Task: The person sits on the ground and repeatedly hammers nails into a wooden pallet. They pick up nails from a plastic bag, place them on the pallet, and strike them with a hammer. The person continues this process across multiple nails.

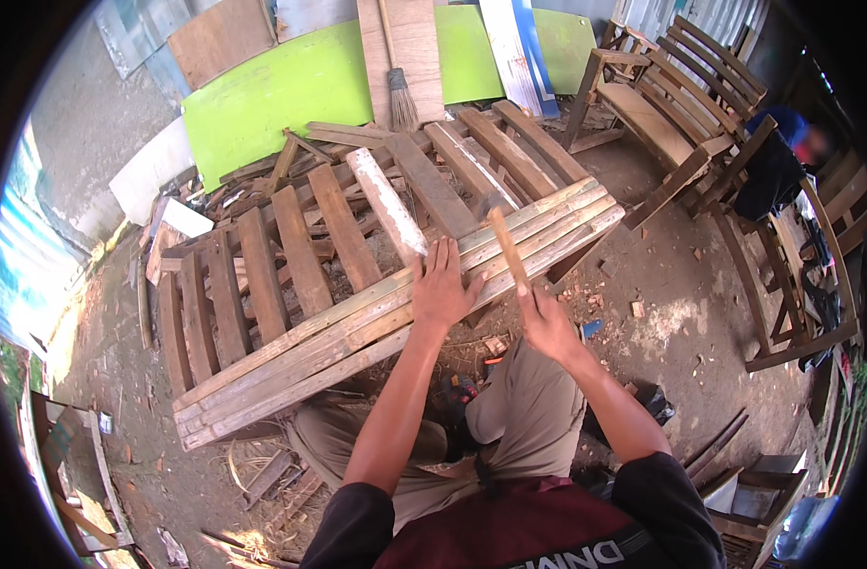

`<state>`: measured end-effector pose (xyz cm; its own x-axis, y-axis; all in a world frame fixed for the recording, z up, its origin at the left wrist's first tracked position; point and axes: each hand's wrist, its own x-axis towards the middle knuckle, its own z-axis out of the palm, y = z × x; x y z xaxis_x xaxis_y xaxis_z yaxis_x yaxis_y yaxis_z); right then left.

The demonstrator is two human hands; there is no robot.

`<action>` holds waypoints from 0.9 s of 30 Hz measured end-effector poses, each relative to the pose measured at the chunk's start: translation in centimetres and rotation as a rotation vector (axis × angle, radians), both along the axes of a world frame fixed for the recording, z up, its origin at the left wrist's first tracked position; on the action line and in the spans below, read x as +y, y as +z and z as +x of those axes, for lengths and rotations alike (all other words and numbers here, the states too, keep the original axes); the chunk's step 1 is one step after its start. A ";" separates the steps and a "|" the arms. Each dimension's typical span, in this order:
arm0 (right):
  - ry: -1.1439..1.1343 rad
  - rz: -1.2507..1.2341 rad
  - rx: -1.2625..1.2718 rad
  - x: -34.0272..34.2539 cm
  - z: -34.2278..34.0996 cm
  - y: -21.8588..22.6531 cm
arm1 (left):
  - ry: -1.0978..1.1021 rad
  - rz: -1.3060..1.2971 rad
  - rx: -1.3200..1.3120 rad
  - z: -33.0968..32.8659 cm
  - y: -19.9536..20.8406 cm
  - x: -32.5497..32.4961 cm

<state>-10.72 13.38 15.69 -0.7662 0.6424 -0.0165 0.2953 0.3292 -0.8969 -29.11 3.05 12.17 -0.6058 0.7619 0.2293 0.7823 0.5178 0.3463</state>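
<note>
A slatted wooden frame (305, 251) lies across in front of me, its brown slats running away from me. Along its near side sit several long pale boards (358, 334) laid edge to edge. My left hand (440, 284) rests flat on these boards, fingers stretched out and thumb apart. Its fingertips reach the near end of a slat with peeling white paint (386, 204). In my right hand (547, 324) is a hammer (509, 251), gripped by its wooden handle. The hammer's dark head is over the boards, right of my left hand; I cannot tell whether it touches them.
A wooden bench (656, 123) stands at the far right, with another person (784, 137) beside it. A broom (398, 90) leans against a plywood panel next to green boards (282, 95). Scrap wood (286, 488) litters the dirt floor near my legs. Wooden frames (784, 284) stand at right.
</note>
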 end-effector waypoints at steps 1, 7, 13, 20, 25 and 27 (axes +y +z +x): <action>0.005 -0.017 -0.106 -0.6 0.4 -0.6 | 0.001 0.001 -0.001 -0.2 0.0 -0.2; -0.047 -0.308 0.156 -2.7 0.5 8.8 | 0.014 -0.016 -0.012 -0.6 -0.2 -0.8; 0.060 -0.048 0.541 -2.5 -2.0 8.9 | 0.008 -0.012 -0.025 -0.7 -0.1 -0.8; -0.090 -0.527 -0.057 -3.9 -0.5 7.3 | 0.003 -0.013 -0.051 -0.7 0.2 -0.7; -0.012 -0.237 0.476 -3.8 -1.3 13.0 | 0.011 -0.004 -0.061 -0.8 -0.2 -1.1; 0.023 -0.122 0.621 -3.6 -1.9 12.3 | 0.014 -0.020 -0.065 -0.8 -0.1 -1.2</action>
